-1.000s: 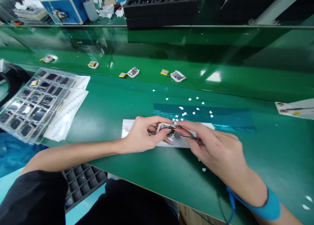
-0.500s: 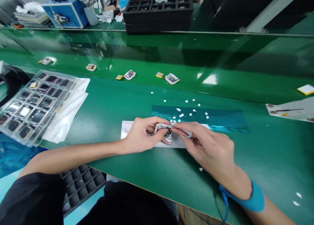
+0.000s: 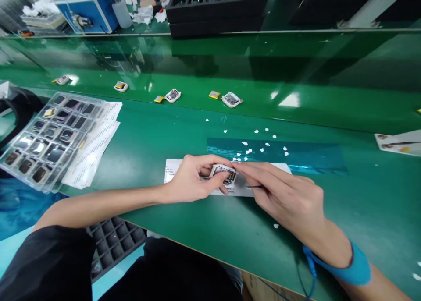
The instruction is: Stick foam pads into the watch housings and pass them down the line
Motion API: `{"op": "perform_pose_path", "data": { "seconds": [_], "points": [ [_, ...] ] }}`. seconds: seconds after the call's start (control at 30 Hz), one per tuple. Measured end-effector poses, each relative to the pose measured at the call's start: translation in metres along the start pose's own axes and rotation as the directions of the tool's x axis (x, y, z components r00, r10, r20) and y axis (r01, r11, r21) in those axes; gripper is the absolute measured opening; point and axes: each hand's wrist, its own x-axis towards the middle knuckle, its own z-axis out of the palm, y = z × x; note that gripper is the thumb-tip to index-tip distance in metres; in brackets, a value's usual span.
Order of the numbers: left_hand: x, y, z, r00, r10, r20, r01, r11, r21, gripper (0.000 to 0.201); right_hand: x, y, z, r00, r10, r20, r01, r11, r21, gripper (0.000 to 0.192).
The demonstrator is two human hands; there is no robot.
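Observation:
Between the thumb and fingers of my left hand point(image 3: 200, 178) is a small white watch case point(image 3: 224, 175) with its circuit board exposed. My right hand point(image 3: 289, 196) closes around tweezers point(image 3: 255, 187), whose metal tip end points left out of the curled fingers. The right fingertips meet the case's upper right edge. A printed white sheet point(image 3: 173, 167) lies under both hands, and a blue film strip point(image 3: 312, 156) with small white stickers point(image 3: 249, 151) spreads just behind. A blue wrist strap point(image 3: 353, 266) with a cord circles my right wrist.
Along the green ledge sit several opened white cases with yellow batteries, including one case point(image 3: 232, 100) and its battery point(image 3: 214, 94). A clear tray point(image 3: 49, 141) of watch screens lies left on printed papers point(image 3: 95, 152). Black foam trays point(image 3: 217, 18) and a blue machine point(image 3: 87, 16) stand at the back.
My right fingers have straightened along the case's top edge, and the tweezers show more clearly below them. My left hand keeps its hold on the case. The view has shifted slightly.

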Motion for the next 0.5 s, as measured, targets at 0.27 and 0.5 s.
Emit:
{"op": "perform_pose_path", "data": {
  "seconds": [0.27, 0.5],
  "points": [
    [-0.002, 0.002, 0.001, 1.000, -0.015, -0.002, 0.015, 1.000, 0.019, 0.025, 0.003, 0.007, -0.002, 0.995, 0.090, -0.035, -0.095, 0.979, -0.179, 0.031],
    [-0.002, 0.002, 0.000, 1.000, -0.002, 0.019, 0.002, 1.000, 0.001, 0.021, 0.007, 0.009, -0.011, 0.999, -0.050, 0.022, 0.054, 0.973, -0.223, 0.034]
  ]
}}
